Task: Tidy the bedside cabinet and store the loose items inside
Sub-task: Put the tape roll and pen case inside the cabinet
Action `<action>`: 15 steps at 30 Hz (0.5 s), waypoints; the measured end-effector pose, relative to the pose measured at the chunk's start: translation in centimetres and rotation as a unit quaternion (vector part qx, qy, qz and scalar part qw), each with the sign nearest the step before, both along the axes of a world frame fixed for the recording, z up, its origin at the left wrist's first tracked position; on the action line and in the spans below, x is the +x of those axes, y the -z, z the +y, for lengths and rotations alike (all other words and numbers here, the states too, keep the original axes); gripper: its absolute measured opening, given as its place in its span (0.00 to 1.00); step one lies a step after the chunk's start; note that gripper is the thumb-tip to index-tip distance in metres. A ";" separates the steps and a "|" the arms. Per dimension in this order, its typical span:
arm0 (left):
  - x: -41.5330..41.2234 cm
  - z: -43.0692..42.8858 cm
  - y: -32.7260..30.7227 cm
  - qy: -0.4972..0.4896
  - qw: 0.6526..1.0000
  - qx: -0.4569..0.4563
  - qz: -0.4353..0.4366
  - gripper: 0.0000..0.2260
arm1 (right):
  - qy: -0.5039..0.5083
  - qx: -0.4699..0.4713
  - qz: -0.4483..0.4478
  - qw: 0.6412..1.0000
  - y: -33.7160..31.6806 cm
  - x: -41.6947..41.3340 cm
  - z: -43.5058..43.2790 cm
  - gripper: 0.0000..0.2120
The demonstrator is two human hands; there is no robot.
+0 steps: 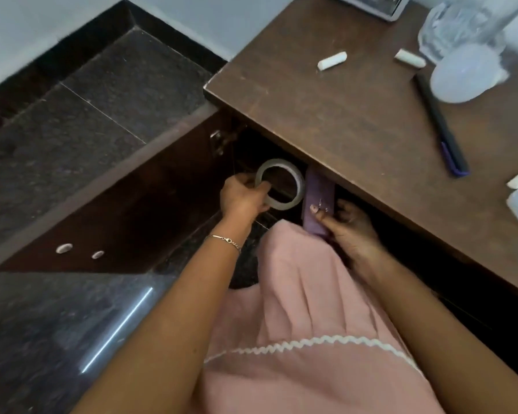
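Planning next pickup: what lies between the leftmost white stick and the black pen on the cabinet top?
Nothing: in the head view, only bare cabinet top separates the white stick from the pen.

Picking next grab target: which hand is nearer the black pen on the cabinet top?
Right. The right hand, holding a purple case, sits just below the cabinet top edge, down-left of the pen; the left hand, gripping the tape roll, is further left.

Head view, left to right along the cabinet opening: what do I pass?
Open cabinet door → left hand → tape roll → purple case → right hand.
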State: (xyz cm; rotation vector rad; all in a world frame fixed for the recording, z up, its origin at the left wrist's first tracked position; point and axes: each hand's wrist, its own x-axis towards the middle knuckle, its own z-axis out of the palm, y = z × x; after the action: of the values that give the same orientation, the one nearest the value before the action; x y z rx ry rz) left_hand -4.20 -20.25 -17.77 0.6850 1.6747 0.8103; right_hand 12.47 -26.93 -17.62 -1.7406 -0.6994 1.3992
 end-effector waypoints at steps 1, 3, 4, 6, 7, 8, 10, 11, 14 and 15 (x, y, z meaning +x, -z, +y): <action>0.2 0.5 0.5 -0.001 1.000 0.012 -0.007 0.15 | 0.002 0.015 -0.008 1.000 0.5 0.3 0.5 0.19; 0.5 1.5 1.3 -0.004 0.999 0.040 -0.025 0.14 | 0.005 0.038 -0.028 0.999 1.1 1.0 1.6 0.25; 0.5 1.9 1.5 -0.003 0.998 0.053 -0.036 0.12 | 0.014 0.044 -0.039 0.998 1.1 1.2 2.1 0.28; 0.7 2.5 1.6 0.006 0.995 0.076 -0.060 0.09 | 0.050 0.059 -0.044 0.996 1.0 1.5 3.1 0.29; 0.8 2.7 1.6 0.012 0.994 0.085 -0.072 0.09 | 0.073 0.068 -0.039 0.994 1.0 1.6 3.5 0.26; 0.8 3.0 1.6 0.016 0.992 0.090 -0.083 0.10 | 0.096 0.079 -0.032 0.992 0.9 1.7 3.9 0.24; 0.8 3.4 1.7 0.022 0.990 0.099 -0.095 0.12 | 0.128 0.087 -0.027 0.988 0.6 1.8 4.3 0.22; 0.8 3.7 1.8 0.025 0.989 0.107 -0.098 0.14 | 0.137 0.089 -0.034 0.986 0.5 2.0 4.5 0.21; 1.0 4.4 1.9 0.032 0.983 0.141 -0.109 0.11 | 0.150 0.099 -0.045 0.983 0.5 2.4 4.9 0.19; 1.0 4.7 2.0 0.031 0.983 0.147 -0.106 0.11 | 0.153 0.100 -0.047 0.982 0.6 2.5 5.0 0.18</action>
State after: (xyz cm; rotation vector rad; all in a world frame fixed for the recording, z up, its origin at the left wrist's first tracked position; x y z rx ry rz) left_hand -3.21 -15.51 -19.74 0.8187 1.3496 1.0611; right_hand 14.95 -21.95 -18.23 -1.6796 -0.5717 1.0078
